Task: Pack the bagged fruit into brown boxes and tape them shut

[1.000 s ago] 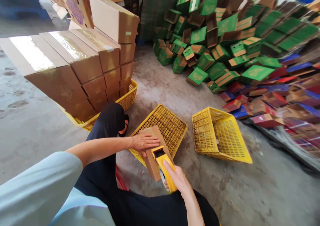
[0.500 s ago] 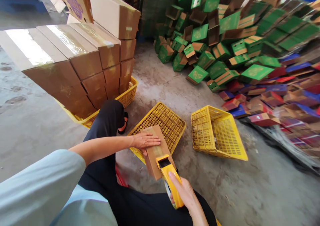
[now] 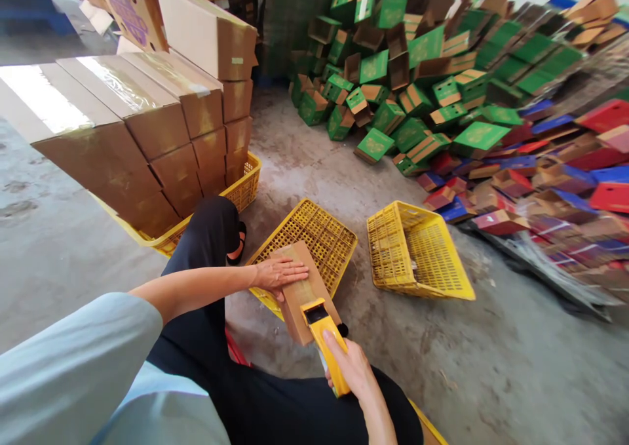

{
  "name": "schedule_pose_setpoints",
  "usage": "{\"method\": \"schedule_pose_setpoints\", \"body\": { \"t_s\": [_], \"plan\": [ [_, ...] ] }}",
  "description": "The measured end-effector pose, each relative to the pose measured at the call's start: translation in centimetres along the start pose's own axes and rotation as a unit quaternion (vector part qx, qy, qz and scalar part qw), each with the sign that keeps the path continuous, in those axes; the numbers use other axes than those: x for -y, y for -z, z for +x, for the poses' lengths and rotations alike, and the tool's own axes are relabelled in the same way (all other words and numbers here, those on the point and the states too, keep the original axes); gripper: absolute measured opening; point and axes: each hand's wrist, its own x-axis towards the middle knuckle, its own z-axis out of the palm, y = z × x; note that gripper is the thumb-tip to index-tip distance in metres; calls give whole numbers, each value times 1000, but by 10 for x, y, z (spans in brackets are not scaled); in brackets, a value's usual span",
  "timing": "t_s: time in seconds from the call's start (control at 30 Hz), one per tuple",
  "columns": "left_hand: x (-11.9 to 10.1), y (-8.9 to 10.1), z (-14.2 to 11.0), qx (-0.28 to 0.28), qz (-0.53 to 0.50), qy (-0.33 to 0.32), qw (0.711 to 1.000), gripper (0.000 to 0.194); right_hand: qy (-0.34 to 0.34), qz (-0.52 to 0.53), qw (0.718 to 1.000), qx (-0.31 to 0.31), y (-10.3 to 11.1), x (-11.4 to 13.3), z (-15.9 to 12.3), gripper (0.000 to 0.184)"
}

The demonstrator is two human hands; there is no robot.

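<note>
A small brown cardboard box (image 3: 302, 294) rests on an upturned yellow plastic crate (image 3: 322, 232) in front of my knees. My left hand (image 3: 280, 274) lies flat on the upper part of the box, its fingers stretched out and close together. In my right hand (image 3: 350, 365) is a yellow tape dispenser (image 3: 325, 332), with my fingers wrapped round its body. Its head touches the near end of the box top. A strip of tape appears to run along the box under my left hand. The far fingers of my right hand are partly hidden by the dispenser.
Taped cardboard boxes (image 3: 132, 137) stand stacked in a yellow crate (image 3: 250, 179) at the left. Another yellow crate (image 3: 393, 251) lies tipped on the concrete floor to the right. Beyond it spreads a large heap of green boxes (image 3: 376, 145) and red and blue boxes (image 3: 501, 221).
The whole view has shifted slightly, so the scene sits a little further left. The dispenser head stays at the near end of the box, and my left hand keeps its place.
</note>
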Motion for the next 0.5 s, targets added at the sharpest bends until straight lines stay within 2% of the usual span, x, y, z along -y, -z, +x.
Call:
{"method": "schedule_pose_setpoints", "body": {
  "t_s": [0.1, 0.3, 0.5],
  "plan": [
    [0, -2, 1, 5, -1, 7, 1000, 81, -12, -16, 1000, 4, 1, 1, 4, 47],
    [1, -10, 1, -23, 10, -3, 1000, 83, -7, -6, 1000, 13, 1, 5, 8, 48],
    [-20, -15, 2, -21, 30, -2, 999, 90, -25, 3, 999, 27, 4, 7, 10, 51]
  ]
}}
